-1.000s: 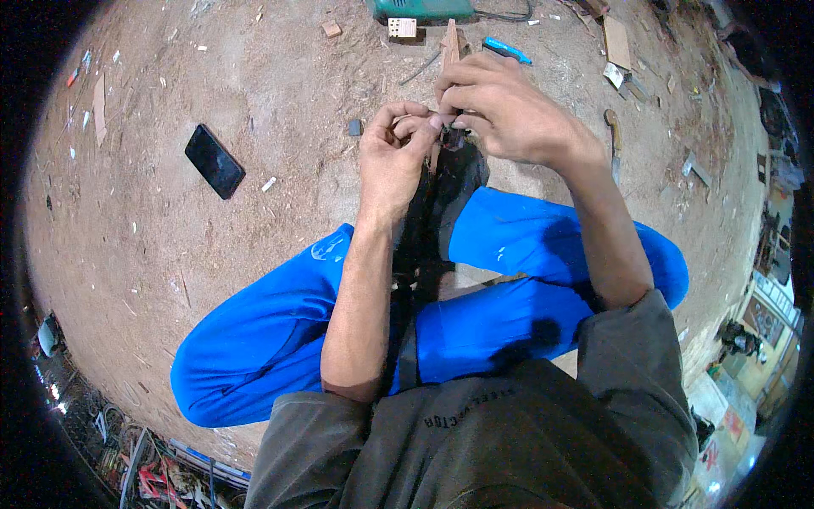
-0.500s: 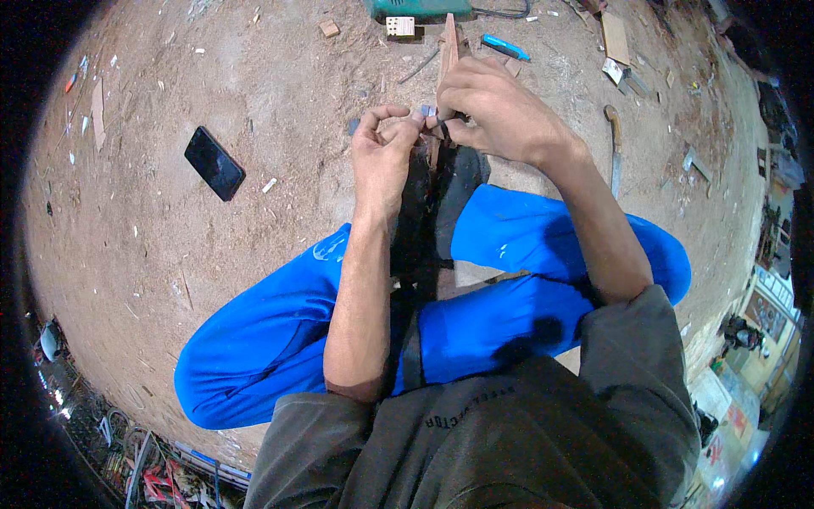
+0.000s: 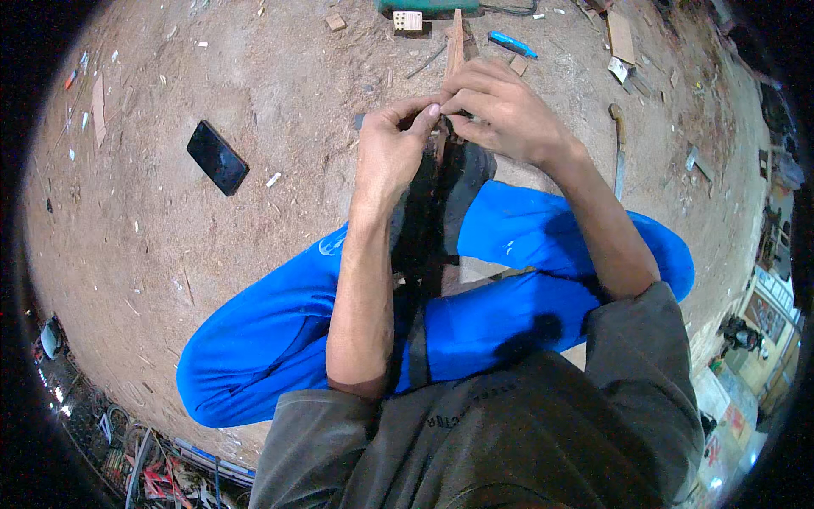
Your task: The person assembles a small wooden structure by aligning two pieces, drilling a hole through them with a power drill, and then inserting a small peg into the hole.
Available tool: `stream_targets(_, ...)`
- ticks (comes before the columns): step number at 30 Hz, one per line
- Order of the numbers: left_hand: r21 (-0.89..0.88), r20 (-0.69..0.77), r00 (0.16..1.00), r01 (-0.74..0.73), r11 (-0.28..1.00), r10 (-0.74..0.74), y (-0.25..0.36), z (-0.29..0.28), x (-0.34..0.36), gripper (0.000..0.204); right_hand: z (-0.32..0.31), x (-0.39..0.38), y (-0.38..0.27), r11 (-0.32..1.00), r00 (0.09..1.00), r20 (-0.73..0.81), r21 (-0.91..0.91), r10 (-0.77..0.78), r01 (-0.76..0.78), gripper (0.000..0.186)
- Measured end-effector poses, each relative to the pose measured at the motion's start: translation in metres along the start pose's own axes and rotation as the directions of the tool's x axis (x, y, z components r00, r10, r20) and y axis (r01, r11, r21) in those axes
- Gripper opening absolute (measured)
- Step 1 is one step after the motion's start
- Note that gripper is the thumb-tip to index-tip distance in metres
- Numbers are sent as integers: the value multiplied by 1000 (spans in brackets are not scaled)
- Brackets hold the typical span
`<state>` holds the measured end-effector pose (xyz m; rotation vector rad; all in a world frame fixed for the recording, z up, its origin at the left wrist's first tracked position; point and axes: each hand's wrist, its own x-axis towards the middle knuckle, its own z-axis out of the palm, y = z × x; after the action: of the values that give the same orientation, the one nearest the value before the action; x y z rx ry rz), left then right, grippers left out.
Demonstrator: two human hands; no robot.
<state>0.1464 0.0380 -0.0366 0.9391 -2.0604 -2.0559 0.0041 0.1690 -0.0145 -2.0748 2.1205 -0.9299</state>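
My left hand [image 3: 392, 148] and my right hand [image 3: 509, 110] meet at their fingertips above my dark footwear [image 3: 466, 174]. Thumb and forefinger of the left are pinched, and the fingers of the right are bent in against them. Whatever small thing they grip is covered by the fingers; only a dark bit shows beneath the right fingertips. A narrow wooden strip [image 3: 455, 47] points away from me just beyond the right hand, its near part hidden behind the fingers. Beside the left hand a small dark grey piece [image 3: 359, 121] lies on the ground.
On the sandy ground at left rests a black phone [image 3: 217, 158]. Farther off are a green tool [image 3: 432, 7] with a cord, a pale dotted block [image 3: 408, 21] and a blue marker-like object [image 3: 512, 44]. A wooden-handled knife [image 3: 618, 148] lies right, near wood scraps [image 3: 621, 38].
My left fingertips have moved up and right to meet the right hand's. A small bluish piece that showed between the hands is now hidden. The whole view has shifted slightly.
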Motion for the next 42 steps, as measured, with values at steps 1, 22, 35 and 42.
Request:
stream_targets(1, 3, 1, 1000, -2, 1000, 2, -3, 1, 1, 21, 1, -1, 0, 1000, 1000, -4, -1, 0, 0, 19)
stream_targets(22, 482, -201, 854, -340, 807, 480, -8, 32, 2, 19, 0, -28, -18, 992, 973, -196, 3, 125, -127, 14)
stream_targets(35, 569, -89, 847, -388, 725, 524, -12, 31, 18, 15, 4, -54, -26, 851, 860, -131, 279, 492, -445, 12)
stream_targets(42, 543, -149, 824, -393, 742, 546, 2, 36, 18, 16, 6, -46, -48, 830, 754, -355, 314, 553, -461, 11)
